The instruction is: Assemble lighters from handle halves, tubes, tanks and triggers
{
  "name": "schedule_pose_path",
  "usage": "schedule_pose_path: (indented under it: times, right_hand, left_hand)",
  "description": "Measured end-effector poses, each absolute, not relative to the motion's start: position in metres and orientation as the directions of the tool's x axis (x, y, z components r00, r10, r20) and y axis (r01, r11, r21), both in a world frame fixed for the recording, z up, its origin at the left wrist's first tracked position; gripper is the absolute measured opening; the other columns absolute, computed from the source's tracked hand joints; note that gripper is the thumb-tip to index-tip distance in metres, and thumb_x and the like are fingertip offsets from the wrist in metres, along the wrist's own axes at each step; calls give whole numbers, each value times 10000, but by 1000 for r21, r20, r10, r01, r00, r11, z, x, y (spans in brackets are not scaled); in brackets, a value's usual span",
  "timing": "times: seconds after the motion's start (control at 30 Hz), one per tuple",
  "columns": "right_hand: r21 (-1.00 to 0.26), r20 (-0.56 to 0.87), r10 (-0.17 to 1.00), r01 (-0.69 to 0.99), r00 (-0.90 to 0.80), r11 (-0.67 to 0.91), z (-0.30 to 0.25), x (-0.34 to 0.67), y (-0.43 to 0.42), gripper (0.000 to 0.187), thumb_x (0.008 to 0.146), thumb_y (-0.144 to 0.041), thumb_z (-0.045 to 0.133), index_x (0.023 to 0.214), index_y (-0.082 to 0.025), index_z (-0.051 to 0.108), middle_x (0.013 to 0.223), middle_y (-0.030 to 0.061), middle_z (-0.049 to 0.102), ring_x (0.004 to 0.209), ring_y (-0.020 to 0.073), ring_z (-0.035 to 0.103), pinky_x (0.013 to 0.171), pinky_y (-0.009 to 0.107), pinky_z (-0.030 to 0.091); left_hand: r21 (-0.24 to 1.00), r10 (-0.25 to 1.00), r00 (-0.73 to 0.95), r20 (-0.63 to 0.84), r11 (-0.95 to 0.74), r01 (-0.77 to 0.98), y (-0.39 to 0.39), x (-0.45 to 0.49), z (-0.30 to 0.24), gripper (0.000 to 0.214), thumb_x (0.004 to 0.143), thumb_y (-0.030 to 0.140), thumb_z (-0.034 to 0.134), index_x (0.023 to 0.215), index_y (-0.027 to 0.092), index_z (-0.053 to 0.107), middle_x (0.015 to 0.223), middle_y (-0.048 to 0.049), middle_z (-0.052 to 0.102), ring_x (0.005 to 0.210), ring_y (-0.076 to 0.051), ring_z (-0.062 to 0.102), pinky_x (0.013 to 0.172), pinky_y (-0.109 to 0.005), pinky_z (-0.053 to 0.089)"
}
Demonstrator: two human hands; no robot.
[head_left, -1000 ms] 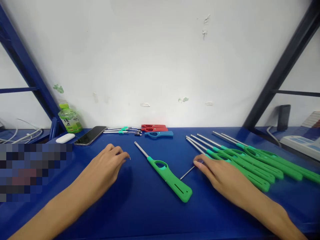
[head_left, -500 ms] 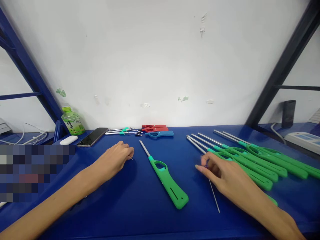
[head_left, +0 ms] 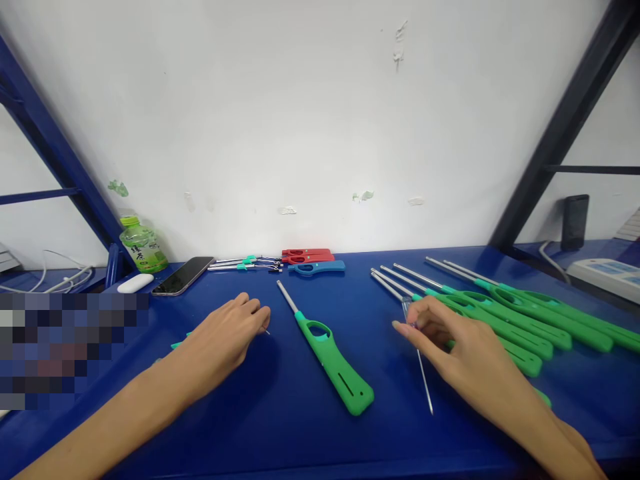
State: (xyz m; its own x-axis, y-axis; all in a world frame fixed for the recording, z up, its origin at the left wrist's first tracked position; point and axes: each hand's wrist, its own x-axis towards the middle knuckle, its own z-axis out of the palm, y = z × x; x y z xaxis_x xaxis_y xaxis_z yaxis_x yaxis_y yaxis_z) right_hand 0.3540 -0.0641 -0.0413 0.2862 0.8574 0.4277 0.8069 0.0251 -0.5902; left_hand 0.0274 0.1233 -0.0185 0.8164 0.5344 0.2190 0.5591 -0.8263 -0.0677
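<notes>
My right hand (head_left: pixel 450 340) is closed around a slim screwdriver (head_left: pixel 425 381). Its clear handle end shows above my fingers, and its thin metal shaft slants down toward the blue table. My left hand (head_left: pixel 240 327) is closed in a pinch; a tiny thin metal tip (head_left: pixel 267 332) sticks out from the fingers, too small to name. Between my hands lies a green long-necked lighter (head_left: pixel 337 367) with a teal trigger and metal tube. Teal pieces (head_left: pixel 180 341) show partly behind my left forearm. Several more green lighters (head_left: pixel 525 333) lie side by side, partly behind my right hand.
At the back lie red lighter casings (head_left: pixel 307 256), a blue casing (head_left: pixel 320 268) and metal tubes with teal parts (head_left: pixel 243 265). A phone (head_left: pixel 184 276), a white case (head_left: pixel 135 283) and a green bottle (head_left: pixel 143 247) stand back left. Blue frame posts (head_left: pixel 555 127) flank the table.
The screwdriver has turned slightly in my right hand, its tip shifting left and up, and its clear handle end now shows. More teal pieces appear beside my left forearm. The view shifted slightly.
</notes>
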Motion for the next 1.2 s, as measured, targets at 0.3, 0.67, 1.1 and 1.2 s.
schedule_pose_path:
  times: [0.3,0.67,1.1,1.2]
  right_hand:
    - [-605,432,858,795,278,47,-42,354,-66,291,1040,-562,633,944,-288,603,682,-50,686,607,182,672,583,301,500]
    - [-611,441,850,790,289,47,-42,353,-68,296,1032,-564,647,928,-292,599,668,-56,673,589,177,654,572,296,488]
    - [-671,472,828,732,303,114,-44,351,-73,234,1052,-513,658,1130,-296,621,786,-45,715,650,173,710,602,294,556]
    - [-745,538,758,628,368,224,-32,343,-72,471,1068,-445,659,1496,-317,510,783,-48,709,629,170,715,597,292,601]
  left_hand:
    - [-29,579,809,99,-811,584,103,22,-21,329,1047,92,362,925,245,627,920,-50,651,822,-236,615,718,-331,433]
    - [73,628,775,72,-778,624,95,20,-24,352,1114,241,315,1028,261,655,1004,-54,728,873,-243,709,754,-351,467]
    - [188,662,703,261,-749,636,85,37,-43,300,1015,225,377,796,251,581,769,-49,684,644,-238,685,598,-334,463]
    - [245,629,707,322,-777,579,63,45,-37,309,1080,287,394,906,259,648,812,-3,721,659,-193,717,613,-286,514]
